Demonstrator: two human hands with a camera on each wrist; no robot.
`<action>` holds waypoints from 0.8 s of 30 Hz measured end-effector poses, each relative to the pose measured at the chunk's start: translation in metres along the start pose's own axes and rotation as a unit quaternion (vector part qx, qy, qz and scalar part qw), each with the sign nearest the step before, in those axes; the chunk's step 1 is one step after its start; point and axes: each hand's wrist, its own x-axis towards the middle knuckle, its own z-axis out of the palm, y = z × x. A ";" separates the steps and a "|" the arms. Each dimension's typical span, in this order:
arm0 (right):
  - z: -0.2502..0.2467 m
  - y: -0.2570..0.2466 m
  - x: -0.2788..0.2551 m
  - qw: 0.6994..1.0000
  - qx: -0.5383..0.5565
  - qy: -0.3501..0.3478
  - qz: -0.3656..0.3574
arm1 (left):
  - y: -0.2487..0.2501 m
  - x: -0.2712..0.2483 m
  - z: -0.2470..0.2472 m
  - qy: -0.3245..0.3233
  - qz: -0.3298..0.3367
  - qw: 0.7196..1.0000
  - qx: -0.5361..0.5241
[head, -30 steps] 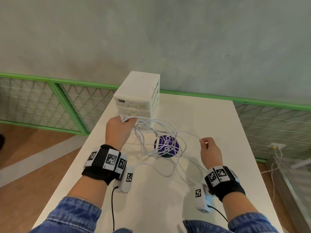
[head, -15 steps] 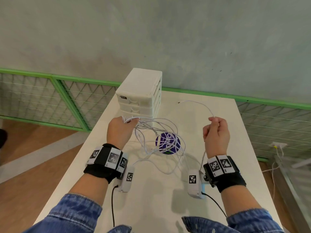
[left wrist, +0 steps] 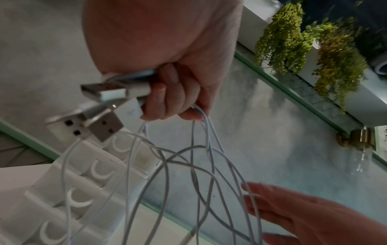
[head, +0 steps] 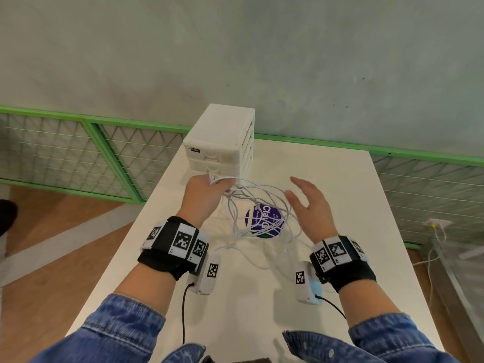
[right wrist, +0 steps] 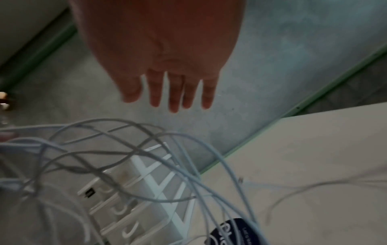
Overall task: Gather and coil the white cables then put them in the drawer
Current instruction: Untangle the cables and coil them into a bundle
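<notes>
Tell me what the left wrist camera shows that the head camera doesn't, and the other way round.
Only the left wrist view shows the metal USB plugs bunched in the left hand's grip, plus hanging plants up on the wall. Only the head view shows the round purple tub on the table under the cable loops, and both wrist bands. Both show the white cables hanging from the left hand, the closed drawer unit, and the right hand open beside the loops, holding nothing.
</notes>
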 end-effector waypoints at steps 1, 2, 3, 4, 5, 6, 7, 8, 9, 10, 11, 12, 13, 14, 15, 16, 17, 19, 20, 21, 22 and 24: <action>0.004 -0.008 0.001 0.999 0.013 -0.041 -0.014 | 0.003 -0.002 0.001 -0.009 0.005 1.000 0.000; 0.007 -0.014 0.002 0.997 0.023 -0.071 -0.014 | 0.005 -0.002 0.002 -0.016 0.006 1.000 -0.004; 0.011 -0.018 0.004 0.996 0.031 -0.086 -0.009 | 0.008 -0.003 0.003 -0.019 0.005 1.000 -0.006; 0.014 -0.021 0.005 0.995 0.032 -0.090 -0.005 | 0.009 -0.003 0.003 -0.019 0.002 1.000 -0.008; 0.016 -0.023 0.006 0.995 0.028 -0.093 -0.004 | 0.011 -0.004 0.002 -0.015 0.003 1.000 -0.013; 0.018 -0.024 0.007 0.995 0.029 -0.096 0.000 | 0.011 -0.004 0.001 -0.015 0.007 1.000 -0.020; 0.019 -0.025 0.007 0.994 0.037 -0.100 0.006 | 0.011 -0.005 0.001 -0.016 0.013 0.999 -0.025; 0.019 -0.025 0.008 0.993 0.056 -0.105 0.017 | 0.012 -0.006 0.000 -0.015 0.017 0.999 -0.031; 0.020 -0.026 0.008 0.990 0.087 -0.111 0.026 | 0.012 -0.007 0.000 -0.010 0.020 0.999 -0.035; 0.020 -0.028 0.007 0.985 0.121 -0.121 0.033 | 0.011 -0.007 -0.001 -0.002 0.024 0.999 -0.041; 0.021 -0.030 0.006 0.980 0.143 -0.134 0.037 | 0.011 -0.006 -0.001 0.010 0.025 0.998 -0.048; 0.021 -0.032 0.005 0.977 0.149 -0.147 0.038 | 0.011 -0.006 -0.002 0.018 0.024 0.998 -0.057; 0.022 -0.032 0.005 0.977 0.142 -0.157 0.039 | 0.011 -0.005 -0.001 0.025 0.023 0.997 -0.067; 0.023 -0.032 0.004 0.977 0.134 -0.162 0.041 | 0.011 -0.005 -0.001 0.027 0.028 0.996 -0.075; 0.024 -0.032 0.004 0.978 0.127 -0.161 0.045 | 0.012 -0.006 0.000 0.028 0.033 0.996 -0.077; 0.024 -0.031 0.005 0.979 0.120 -0.155 0.049 | 0.012 -0.007 0.001 0.028 0.038 0.996 -0.079; 0.024 -0.030 0.005 0.981 0.110 -0.151 0.052 | 0.012 -0.007 0.001 0.031 0.041 0.996 -0.078; 0.023 -0.031 0.004 0.981 0.099 -0.158 0.058 | 0.010 -0.007 0.001 0.033 0.041 0.996 -0.077; 0.023 -0.032 0.003 0.978 0.103 -0.167 0.065 | 0.009 -0.007 0.000 0.032 0.036 0.996 -0.073; 0.022 -0.033 0.002 0.975 0.112 -0.176 0.071 | 0.009 -0.006 -0.001 0.028 0.033 0.997 -0.062; 0.021 -0.035 0.001 0.972 0.127 -0.182 0.073 | 0.008 -0.005 -0.002 0.024 0.031 0.998 -0.051; 0.019 -0.036 -0.002 0.969 0.155 -0.179 0.065 | 0.008 -0.004 -0.003 0.023 0.031 0.999 -0.028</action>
